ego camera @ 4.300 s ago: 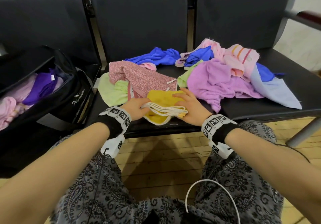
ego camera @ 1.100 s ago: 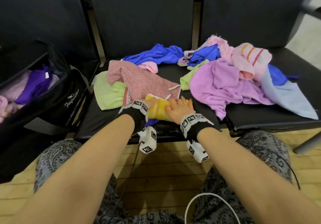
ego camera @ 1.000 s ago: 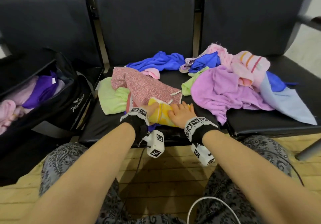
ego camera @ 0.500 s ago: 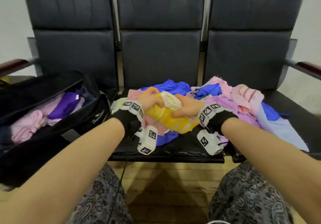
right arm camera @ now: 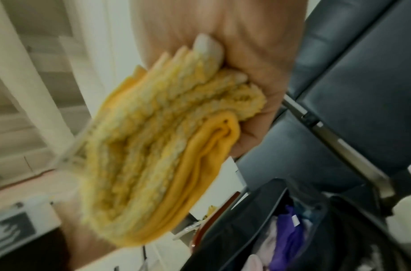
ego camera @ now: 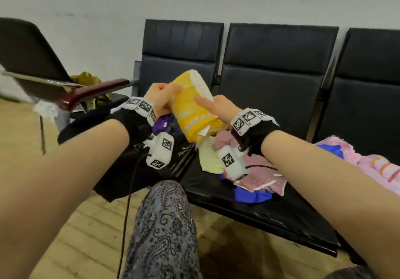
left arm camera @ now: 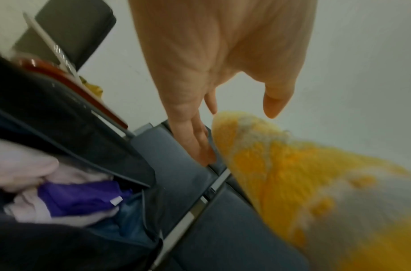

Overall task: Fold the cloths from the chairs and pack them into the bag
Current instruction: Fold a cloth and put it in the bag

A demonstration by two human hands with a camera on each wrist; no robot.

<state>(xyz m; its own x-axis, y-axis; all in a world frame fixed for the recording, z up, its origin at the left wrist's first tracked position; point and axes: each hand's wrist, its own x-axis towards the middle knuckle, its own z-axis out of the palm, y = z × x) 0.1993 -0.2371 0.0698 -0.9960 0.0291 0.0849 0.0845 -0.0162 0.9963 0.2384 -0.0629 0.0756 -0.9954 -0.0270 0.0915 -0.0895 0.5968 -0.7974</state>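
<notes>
A folded yellow cloth point(ego camera: 192, 110) with pale stripes is held up in the air, tilted, above the open black bag point(ego camera: 91, 123). My right hand point(ego camera: 216, 105) grips its folded edge, fingers curled round the layers; the right wrist view shows the yellow cloth point(right arm camera: 158, 146) bunched in the right hand point(right arm camera: 257, 73). My left hand point(ego camera: 161, 99) lies against the cloth's upper left side. In the left wrist view the left hand point(left arm camera: 211, 73) has straight fingers and its thumb spread, with the cloth's tip point(left arm camera: 234, 132) between them. The bag point(left arm camera: 72, 128) holds a purple cloth point(left arm camera: 76, 199) and pale pink ones.
Loose cloths lie on the middle seat: a pink patterned one point(ego camera: 257, 170), a light green one point(ego camera: 210, 157), a blue one point(ego camera: 251, 194) and a pink striped towel point(ego camera: 378, 168). A wooden armrest point(ego camera: 95, 90) juts out left of the bag. My knee point(ego camera: 164, 224) is below.
Both hands lifted the folded yellow cloth off the seat and carried it left, up over the bag. The head view swung left and the left fingers straightened.
</notes>
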